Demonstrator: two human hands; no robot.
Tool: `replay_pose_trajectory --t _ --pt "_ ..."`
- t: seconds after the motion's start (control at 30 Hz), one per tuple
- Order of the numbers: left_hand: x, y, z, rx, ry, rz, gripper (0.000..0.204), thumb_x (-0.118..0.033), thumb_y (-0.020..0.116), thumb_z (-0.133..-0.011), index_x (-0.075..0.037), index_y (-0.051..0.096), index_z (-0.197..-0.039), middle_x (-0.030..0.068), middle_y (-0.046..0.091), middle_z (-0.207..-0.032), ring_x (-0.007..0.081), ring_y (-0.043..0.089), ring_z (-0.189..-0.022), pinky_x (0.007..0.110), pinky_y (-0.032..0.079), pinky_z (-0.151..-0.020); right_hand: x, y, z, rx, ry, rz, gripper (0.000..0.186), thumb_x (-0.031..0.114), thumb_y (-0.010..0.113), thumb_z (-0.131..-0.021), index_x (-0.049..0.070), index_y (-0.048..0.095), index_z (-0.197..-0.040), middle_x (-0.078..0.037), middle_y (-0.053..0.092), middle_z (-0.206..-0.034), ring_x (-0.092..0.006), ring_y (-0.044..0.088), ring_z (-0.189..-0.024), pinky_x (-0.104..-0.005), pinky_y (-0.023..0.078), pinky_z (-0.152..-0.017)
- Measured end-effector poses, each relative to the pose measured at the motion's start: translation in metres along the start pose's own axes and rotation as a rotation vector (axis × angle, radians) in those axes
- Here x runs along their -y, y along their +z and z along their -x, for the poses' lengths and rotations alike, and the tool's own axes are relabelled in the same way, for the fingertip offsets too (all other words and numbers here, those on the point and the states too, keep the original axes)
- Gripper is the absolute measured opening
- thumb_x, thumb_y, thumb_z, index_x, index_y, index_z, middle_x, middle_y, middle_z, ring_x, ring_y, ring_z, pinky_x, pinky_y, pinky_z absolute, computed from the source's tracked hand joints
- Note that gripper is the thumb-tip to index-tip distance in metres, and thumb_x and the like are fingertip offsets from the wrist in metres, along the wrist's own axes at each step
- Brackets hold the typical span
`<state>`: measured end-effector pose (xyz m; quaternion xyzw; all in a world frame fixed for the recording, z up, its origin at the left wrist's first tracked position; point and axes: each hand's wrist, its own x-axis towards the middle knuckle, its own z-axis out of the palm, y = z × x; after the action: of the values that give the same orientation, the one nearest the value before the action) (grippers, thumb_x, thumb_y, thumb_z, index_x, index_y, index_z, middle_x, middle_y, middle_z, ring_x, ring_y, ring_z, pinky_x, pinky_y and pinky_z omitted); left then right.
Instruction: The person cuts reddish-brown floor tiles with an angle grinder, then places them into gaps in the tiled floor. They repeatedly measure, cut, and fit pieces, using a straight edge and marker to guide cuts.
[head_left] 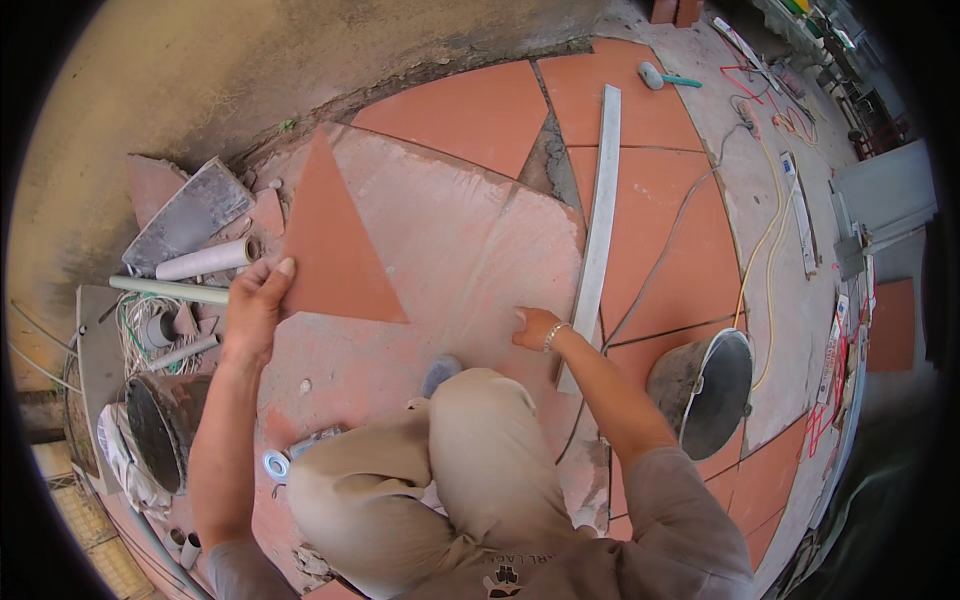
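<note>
My left hand (258,302) grips the lower left corner of a triangular terracotta tile (335,240), thumb on its face. The tile is held up with its sharp point away from me. My right hand (537,328) hovers over the dusty pinkish floor (450,250), fingers curled; whether anything small is in them is hidden. A bracelet circles that wrist. Just right of it, a long metal straightedge (603,190) lies across laid terracotta tiles (670,230). Beyond, a narrow wedge of grey mortar (552,160) shows between a large cut tile (465,115) and its neighbours.
A rubber mallet (655,77) lies at the far right. Buckets stand to my right (705,390) and left (165,430). Cables (690,205) cross the right side. Along the wall (200,80) lie a plastic film roll (205,260), tile scraps (195,215) and tangled cord (140,325).
</note>
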<state>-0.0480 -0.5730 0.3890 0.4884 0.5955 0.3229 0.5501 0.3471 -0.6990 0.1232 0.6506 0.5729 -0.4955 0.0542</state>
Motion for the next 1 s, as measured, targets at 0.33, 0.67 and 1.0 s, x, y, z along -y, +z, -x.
replay_pose_trajectory --t 0.33,0.67,1.0 --pt "0.033 0.181 -0.193 0.342 -0.214 0.076 0.027 -0.035 0.069 -0.1 -0.012 0.071 -0.113 -0.0037 0.072 -0.096 0.0065 0.062 -0.085 0.028 0.047 -0.078 -0.086 -0.239 0.182 -0.743 0.12 -0.13 0.06 0.024 0.073 -0.088 -0.001 0.056 -0.14 -0.025 0.072 -0.116 -0.0351 0.073 -0.105 -0.0424 0.057 -0.09" --pt "0.007 0.296 -0.282 0.592 -0.313 0.091 0.043 -0.03 0.064 -0.103 -0.005 0.058 -0.137 0.0061 0.067 -0.128 0.0187 0.063 -0.118 0.041 0.048 -0.102 -0.043 -0.304 0.274 -0.804 0.42 0.035 0.048 0.016 0.07 -0.088 -0.002 0.061 -0.131 -0.023 0.073 -0.112 -0.0343 0.074 -0.1 -0.0414 0.058 -0.086" --pt "0.045 0.402 -0.348 0.542 -0.425 -0.063 0.043 -0.027 0.066 -0.102 -0.006 0.057 -0.138 0.0068 0.065 -0.132 0.0225 0.061 -0.121 0.044 0.051 -0.103 -0.124 -0.2 0.195 -0.75 0.238 -0.343 0.042 0.01 0.07 -0.091 -0.006 0.061 -0.129 -0.016 0.074 -0.105 -0.0229 0.073 -0.096 -0.0333 0.058 -0.085"
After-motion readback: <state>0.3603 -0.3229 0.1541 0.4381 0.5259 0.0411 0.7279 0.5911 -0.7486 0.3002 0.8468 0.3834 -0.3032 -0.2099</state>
